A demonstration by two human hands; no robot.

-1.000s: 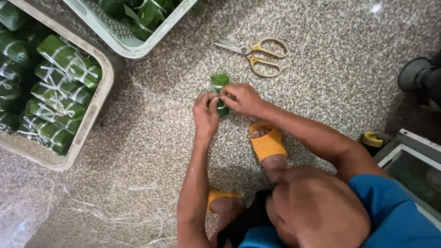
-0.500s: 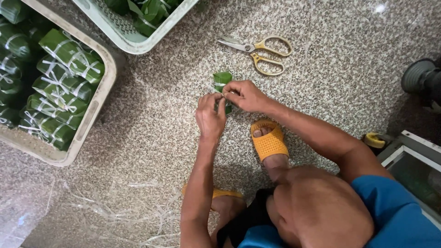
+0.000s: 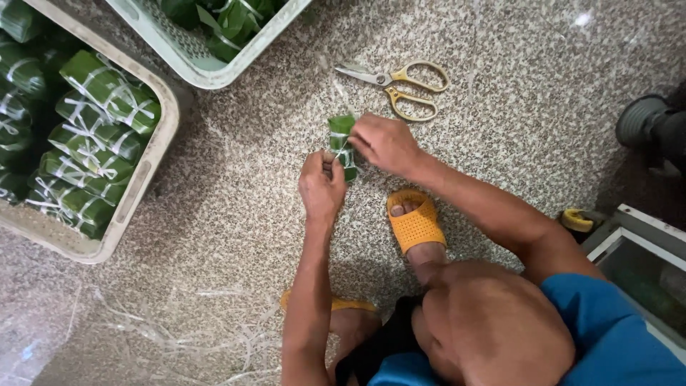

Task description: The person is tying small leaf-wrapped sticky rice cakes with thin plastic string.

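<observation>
While the person squats over the speckled stone floor [image 3: 236,171], both hands meet on a small leaf-wrapped parcel [image 3: 341,129] bound with pale string, which sits on the floor just past a foot in an orange slipper [image 3: 414,223]. The left hand [image 3: 323,187] lies at the near side of the parcel, its fingers curled in tight and pinched on the string where it crosses the green leaf. The right hand [image 3: 386,141] comes in from the right, fingers folded closed against the parcel's right edge, so the bundle is caught between the two sets of fingertips with only its far end showing. Just beyond the hands, a pair of yellow-handled scissors [image 3: 396,86] lies on the floor, blades partly open and well clear of either hand. Far to the left stands a cream plastic crate [image 3: 136,207] packed with finished green bundles [image 3: 100,121] tied in white string, and a pale green basket [image 3: 193,61] of loose leaves sits at the far edge. Loose strands of pale string [image 3: 207,336] are scattered on the floor at the near left.
</observation>
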